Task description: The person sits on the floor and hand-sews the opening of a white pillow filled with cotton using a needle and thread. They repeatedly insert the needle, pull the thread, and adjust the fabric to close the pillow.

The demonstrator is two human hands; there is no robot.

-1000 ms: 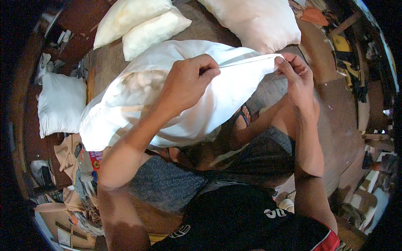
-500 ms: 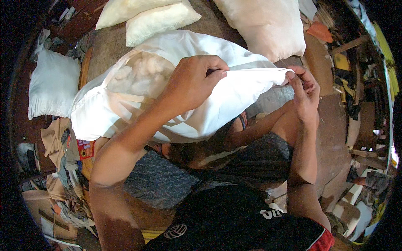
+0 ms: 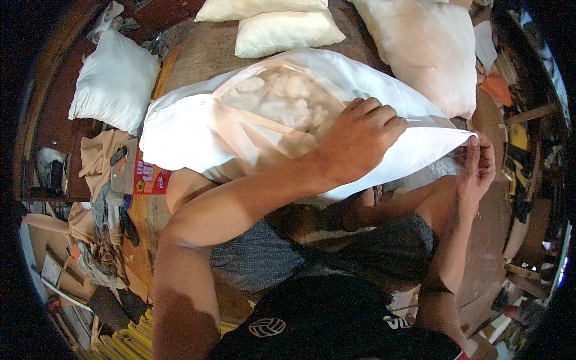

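Across my lap lies a white pillow cover [image 3: 183, 129], its slit gaping at the upper middle. Pale fluffy stuffing [image 3: 291, 102] shows inside through the opening. My left hand [image 3: 363, 138] reaches over the cover's right part, fingers curled in on the edge of the cloth; its fingertips are partly hidden. At the far right end, my right hand [image 3: 478, 162] pinches the corner between thumb and fingers. Between the two hands the edge runs fairly straight, and the cloth hangs below it.
Beyond the cover lie two cream pillows [image 3: 291, 33] and a larger plump pillow [image 3: 423, 54]. Another white pillow [image 3: 114, 81] sits at left. Below it are a red printed packet [image 3: 150, 177] and heaped cloths [image 3: 99, 162]. Wood scraps and clutter line the right side.
My left hand has moved right along the cloth, closer to my right hand, which still pinches the corner. More stuffing shows in the slit. The whole view has shifted.
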